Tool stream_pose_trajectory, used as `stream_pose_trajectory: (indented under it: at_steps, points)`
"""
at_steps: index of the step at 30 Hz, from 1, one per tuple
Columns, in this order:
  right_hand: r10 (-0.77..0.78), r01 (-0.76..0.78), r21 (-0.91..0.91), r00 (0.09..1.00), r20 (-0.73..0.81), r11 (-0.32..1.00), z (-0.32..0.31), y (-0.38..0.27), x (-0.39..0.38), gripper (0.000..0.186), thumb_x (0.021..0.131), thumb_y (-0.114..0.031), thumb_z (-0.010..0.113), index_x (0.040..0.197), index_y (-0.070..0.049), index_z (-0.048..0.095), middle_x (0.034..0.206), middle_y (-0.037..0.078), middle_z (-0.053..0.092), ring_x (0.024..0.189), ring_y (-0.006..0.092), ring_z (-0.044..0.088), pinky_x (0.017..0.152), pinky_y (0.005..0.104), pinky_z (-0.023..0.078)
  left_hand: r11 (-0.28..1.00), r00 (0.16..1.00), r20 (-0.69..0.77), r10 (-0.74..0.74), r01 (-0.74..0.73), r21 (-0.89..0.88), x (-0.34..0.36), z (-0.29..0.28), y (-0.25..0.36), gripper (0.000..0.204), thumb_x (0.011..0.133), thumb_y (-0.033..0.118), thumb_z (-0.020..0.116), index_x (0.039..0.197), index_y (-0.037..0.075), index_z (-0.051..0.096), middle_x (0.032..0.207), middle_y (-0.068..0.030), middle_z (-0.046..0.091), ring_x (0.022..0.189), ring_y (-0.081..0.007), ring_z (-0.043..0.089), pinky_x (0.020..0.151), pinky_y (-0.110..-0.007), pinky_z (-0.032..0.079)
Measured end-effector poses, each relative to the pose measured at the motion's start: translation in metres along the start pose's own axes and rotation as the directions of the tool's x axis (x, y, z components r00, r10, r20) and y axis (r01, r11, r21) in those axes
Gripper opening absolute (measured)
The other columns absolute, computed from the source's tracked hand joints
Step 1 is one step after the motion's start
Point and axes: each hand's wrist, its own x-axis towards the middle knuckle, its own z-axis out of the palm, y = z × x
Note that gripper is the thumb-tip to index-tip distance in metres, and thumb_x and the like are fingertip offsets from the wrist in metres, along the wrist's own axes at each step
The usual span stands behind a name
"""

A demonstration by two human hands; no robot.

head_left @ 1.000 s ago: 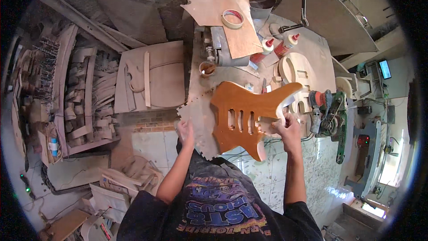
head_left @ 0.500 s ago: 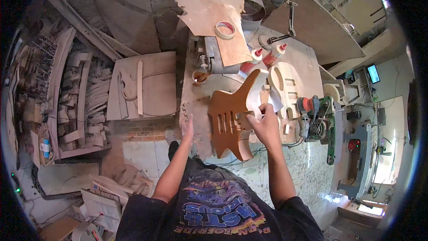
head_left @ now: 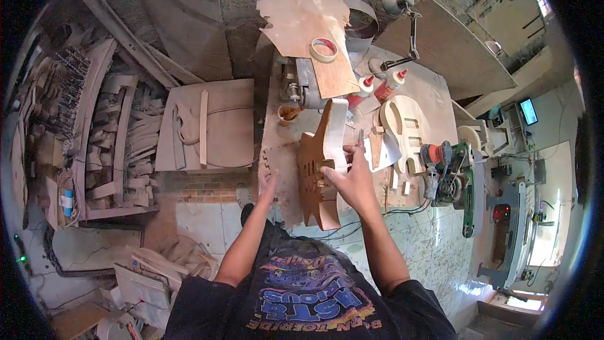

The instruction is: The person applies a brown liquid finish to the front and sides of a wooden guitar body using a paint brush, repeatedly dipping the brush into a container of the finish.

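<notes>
My right hand (head_left: 352,181) grips an electric guitar body (head_left: 313,157) by its edge, thumb at the neck end of the routed slots. The body has a brown face with several cut slots and a pale side, and it is tilted up on edge above the bench. My left hand (head_left: 268,184) is apart from it, on the left, with nothing in it and its fingers stretched out. A second, pale unfinished guitar body (head_left: 412,127) lies on the bench at the right, beside a white sheet of paper (head_left: 385,155) and small wood blocks (head_left: 406,187).
Two glue bottles (head_left: 390,85) with red caps stand behind on the workbench (head_left: 277,145), near a cup of brown stuff (head_left: 288,115). A tape roll (head_left: 323,50) rests on a thin board. A green-framed machine (head_left: 465,189) stands right; shelves of wood offcuts (head_left: 133,141) left.
The guitar body has turned in my right hand, from facing up toward me to nearly edge-on. My right hand has shifted slightly left. My left hand stays open beside it.
</notes>
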Motion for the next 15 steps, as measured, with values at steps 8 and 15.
stream_pose_trajectory:
  at_steps: [8, 15]
  points:
    - [-0.078, 0.067, -0.147, 0.994, -0.073, 0.987, 0.006, -0.014, -0.009, 0.068, 0.077, -0.029, 0.078, 0.129, 0.006, 0.052, 0.115, 0.025, 0.063, 0.106, 0.0373, 0.063, 0.091, 0.0436, 0.049, 1.000, 1.000, 0.017, 0.002, -0.002, 0.006, -0.016, 0.000, 0.015, 0.063, 0.090, 0.047, 0.065, 0.132, 0.001, 0.051, 0.122, -0.0125, 0.061, 0.112, -0.0228, 0.058, 0.096, -0.035, 0.044]
    - [0.125, -0.095, -0.323, 0.989, 0.074, 0.941, -0.008, -0.025, -0.004, 0.046, 0.081, -0.033, 0.068, 0.101, 0.008, 0.065, 0.072, 0.027, 0.065, 0.072, 0.0442, 0.066, 0.071, 0.0497, 0.052, 0.996, 0.989, 0.125, -0.084, 0.085, -0.005, 0.018, -0.002, -0.020, 0.093, 0.081, 0.058, 0.071, 0.147, 0.001, 0.036, 0.138, -0.0188, 0.054, 0.125, -0.0278, 0.052, 0.101, -0.038, 0.044]
